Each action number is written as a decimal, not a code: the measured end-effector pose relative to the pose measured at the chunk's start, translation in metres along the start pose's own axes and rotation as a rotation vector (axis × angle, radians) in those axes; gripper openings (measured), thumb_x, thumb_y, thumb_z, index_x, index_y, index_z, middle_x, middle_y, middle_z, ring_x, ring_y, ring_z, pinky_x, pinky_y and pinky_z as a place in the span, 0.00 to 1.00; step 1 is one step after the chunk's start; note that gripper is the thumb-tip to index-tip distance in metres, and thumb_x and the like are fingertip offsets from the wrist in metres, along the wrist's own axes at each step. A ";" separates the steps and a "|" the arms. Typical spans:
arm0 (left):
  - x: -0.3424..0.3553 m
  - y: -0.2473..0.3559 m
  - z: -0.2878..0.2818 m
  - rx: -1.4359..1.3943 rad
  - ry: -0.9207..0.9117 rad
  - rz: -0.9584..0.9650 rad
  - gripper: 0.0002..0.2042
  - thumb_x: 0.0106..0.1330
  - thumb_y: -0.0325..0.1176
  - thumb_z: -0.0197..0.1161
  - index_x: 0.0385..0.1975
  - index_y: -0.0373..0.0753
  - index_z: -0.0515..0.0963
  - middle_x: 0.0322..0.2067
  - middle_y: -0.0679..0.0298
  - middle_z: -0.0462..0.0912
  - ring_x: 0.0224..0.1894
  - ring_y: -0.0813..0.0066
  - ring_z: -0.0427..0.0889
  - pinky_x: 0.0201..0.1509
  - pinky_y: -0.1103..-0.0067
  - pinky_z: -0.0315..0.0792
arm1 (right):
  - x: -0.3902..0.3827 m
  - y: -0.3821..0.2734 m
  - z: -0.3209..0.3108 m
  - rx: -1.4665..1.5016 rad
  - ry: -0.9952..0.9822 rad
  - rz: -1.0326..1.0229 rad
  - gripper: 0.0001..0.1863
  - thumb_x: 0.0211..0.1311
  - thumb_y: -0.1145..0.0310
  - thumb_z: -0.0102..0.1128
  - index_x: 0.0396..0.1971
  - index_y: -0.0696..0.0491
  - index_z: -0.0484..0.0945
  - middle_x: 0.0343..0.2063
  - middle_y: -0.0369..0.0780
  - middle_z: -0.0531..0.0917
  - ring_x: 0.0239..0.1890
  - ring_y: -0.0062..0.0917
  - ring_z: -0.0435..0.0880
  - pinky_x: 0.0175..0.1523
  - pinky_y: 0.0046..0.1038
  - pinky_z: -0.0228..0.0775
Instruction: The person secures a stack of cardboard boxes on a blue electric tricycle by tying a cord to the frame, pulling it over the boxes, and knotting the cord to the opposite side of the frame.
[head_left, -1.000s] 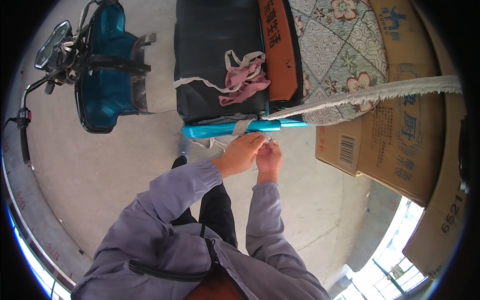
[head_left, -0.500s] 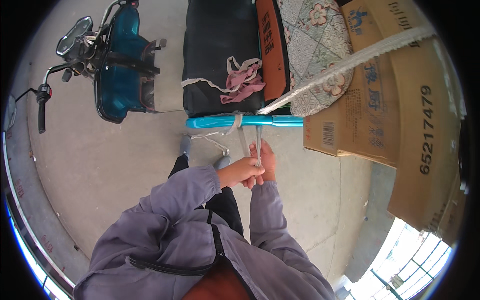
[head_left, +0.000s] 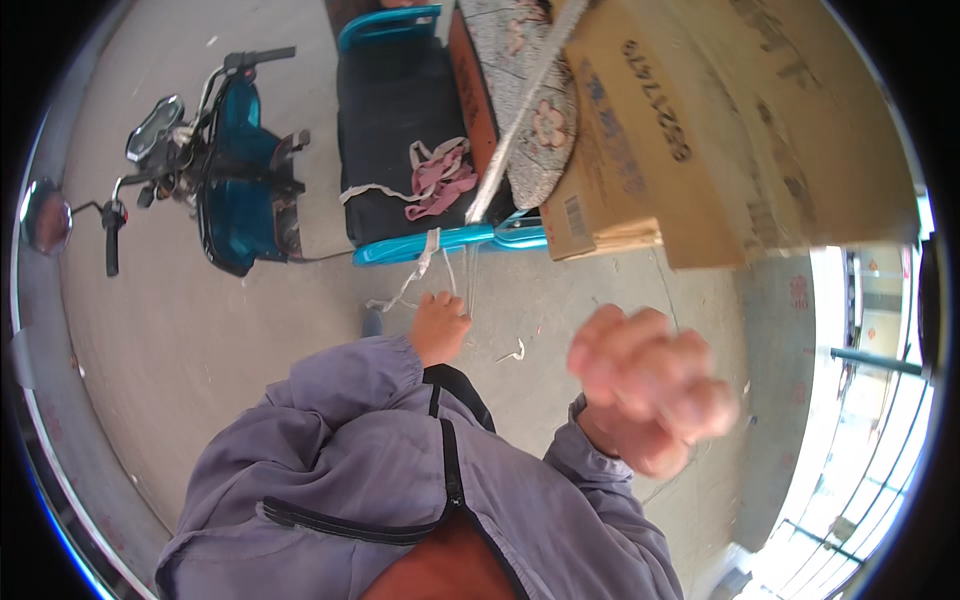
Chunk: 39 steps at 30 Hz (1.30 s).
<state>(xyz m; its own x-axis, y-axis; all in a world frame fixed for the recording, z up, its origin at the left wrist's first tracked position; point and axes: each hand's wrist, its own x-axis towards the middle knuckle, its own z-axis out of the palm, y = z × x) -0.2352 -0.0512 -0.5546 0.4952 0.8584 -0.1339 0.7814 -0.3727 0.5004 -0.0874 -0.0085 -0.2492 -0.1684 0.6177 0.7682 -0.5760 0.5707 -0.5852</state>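
My left hand (head_left: 438, 328) is closed just below the blue side rail (head_left: 400, 250) of a cargo tricycle's black seat. Its fingers are curled round the lower end of a thin pale strap hanging from the rail. A white cloth strip (head_left: 428, 255) is looped round the same rail, its tail dangling beside that hand. My right hand (head_left: 655, 385) is raised to the right, apart from the rail; motion smears its curled fingers, and nothing shows in it. A long white strap (head_left: 525, 105) runs taut from the rail up across the load.
On the black seat (head_left: 385, 100) lies a bunched pink cloth (head_left: 440, 185) with white ties. Behind it are a flowered cushion (head_left: 545, 120) and large cardboard boxes (head_left: 700, 150). Handlebars (head_left: 195, 140) stand at left. A small pale scrap (head_left: 515, 352) is on the floor.
My hands, together at the strap before, have parted: the right swung away to the right, while the left stays below the rail. A pale scrap now shows on the floor. The view has shifted.
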 end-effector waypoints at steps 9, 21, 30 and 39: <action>0.016 -0.023 -0.009 0.007 -0.172 0.174 0.08 0.59 0.32 0.59 0.35 0.39 0.81 0.30 0.58 0.83 0.44 0.58 0.83 0.61 0.49 0.60 | 0.055 -0.100 0.069 0.233 -0.179 0.176 0.10 0.72 0.62 0.52 0.45 0.39 0.83 0.47 0.38 0.77 0.53 0.30 0.69 0.59 0.36 0.61; -0.001 -0.029 -0.025 -1.788 -0.750 -0.569 0.04 0.71 0.32 0.58 0.37 0.39 0.73 0.31 0.61 0.80 0.24 0.75 0.79 0.41 0.66 0.81 | 0.051 -0.101 0.133 0.107 -0.044 0.050 0.11 0.73 0.60 0.51 0.46 0.44 0.81 0.43 0.39 0.77 0.47 0.31 0.71 0.53 0.37 0.64; -0.025 0.004 -0.019 -1.284 -0.526 -0.165 0.08 0.71 0.33 0.58 0.43 0.35 0.79 0.40 0.64 0.82 0.45 0.76 0.79 0.53 0.76 0.71 | 0.018 -0.123 0.135 0.161 -0.069 -0.047 0.12 0.73 0.58 0.51 0.46 0.47 0.79 0.39 0.40 0.78 0.43 0.31 0.72 0.49 0.37 0.65; -0.037 0.080 -0.040 -1.706 -0.589 -0.462 0.09 0.72 0.29 0.56 0.47 0.34 0.75 0.41 0.56 0.82 0.47 0.63 0.83 0.52 0.71 0.78 | -0.018 -0.171 0.102 0.232 -0.070 -0.137 0.15 0.74 0.57 0.50 0.47 0.51 0.77 0.36 0.41 0.78 0.38 0.31 0.74 0.45 0.38 0.67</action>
<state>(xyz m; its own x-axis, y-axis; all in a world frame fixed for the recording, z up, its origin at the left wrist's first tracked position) -0.2061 -0.0991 -0.4753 0.7242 0.4192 -0.5476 -0.1168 0.8571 0.5017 -0.0669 -0.1725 -0.1363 -0.1262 0.4996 0.8570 -0.7635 0.5027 -0.4055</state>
